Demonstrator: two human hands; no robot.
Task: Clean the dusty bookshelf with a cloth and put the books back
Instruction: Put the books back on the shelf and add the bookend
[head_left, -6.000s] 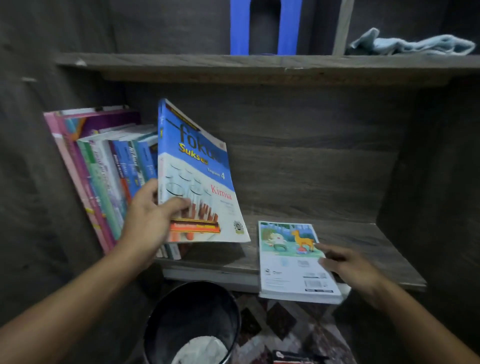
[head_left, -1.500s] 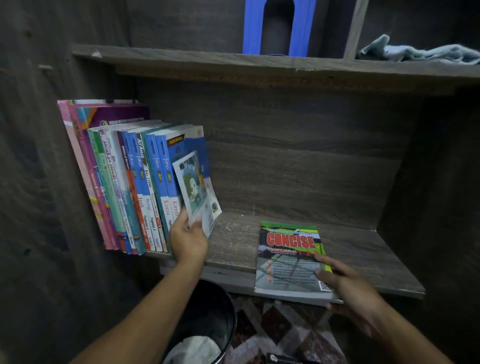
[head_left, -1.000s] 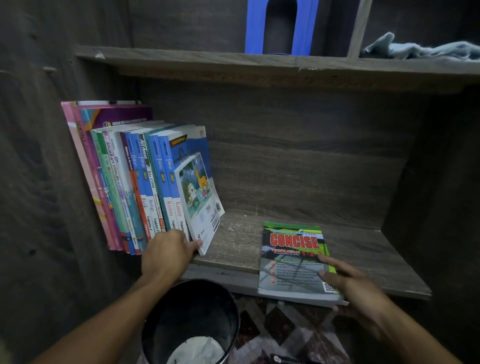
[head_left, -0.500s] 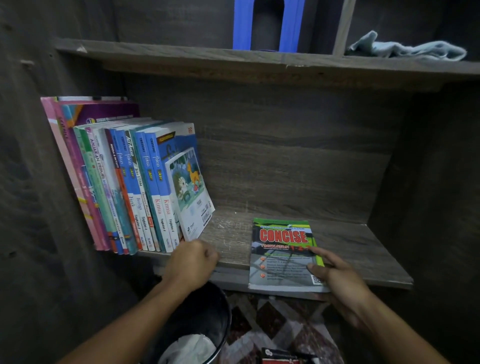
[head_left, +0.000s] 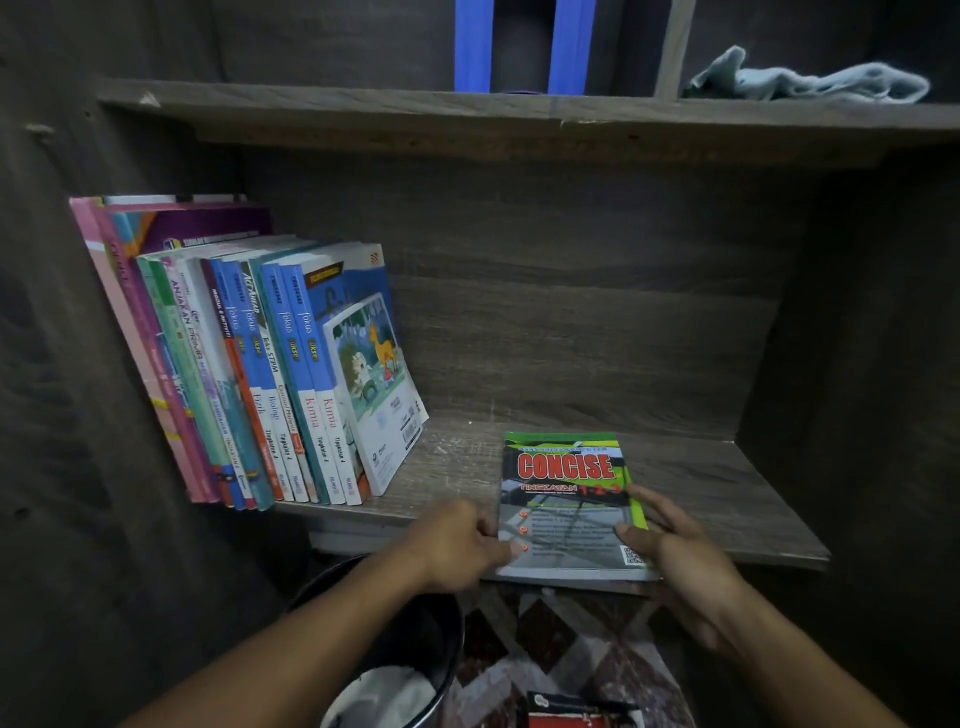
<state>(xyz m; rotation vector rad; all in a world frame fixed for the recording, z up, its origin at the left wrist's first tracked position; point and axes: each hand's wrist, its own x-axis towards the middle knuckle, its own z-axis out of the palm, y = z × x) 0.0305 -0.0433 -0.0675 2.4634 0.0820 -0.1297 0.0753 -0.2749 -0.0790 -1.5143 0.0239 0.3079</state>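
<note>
The book (head_left: 566, 499) lay flat on the shelf (head_left: 727, 493), cover up, and I had both hands on it. Its long axis ran from 6 to 12 o'clock, and the 6 o'clock end poked just past the shelf's front lip. My left hand (head_left: 462, 545) sat at the book's 9 o'clock edge, fingers (head_left: 511, 548) curled and nipping that edge. My right hand (head_left: 675, 545) was at the 3 o'clock edge, thumb on the cover and fingers spread along the side. How far they reached underneath, I couldn't tell.

The row (head_left: 270, 384) stood at 10 o'clock from the book, leaning towards 9 with spines out, and a thin picture book (head_left: 379, 384) was propped on its 3 o'clock end. The left hand was the nearer one to it, so I judged the book would have to be tipped up onto its edge and carried towards 10 o'clock.

There was bare shelf between book and row, and more out at 3 o'clock. The bin (head_left: 415, 649) waited right under that overhanging lip, so a slip would have dropped the book in. The cloth (head_left: 810, 83) lay on the upper shelf at 1 o'clock.
</note>
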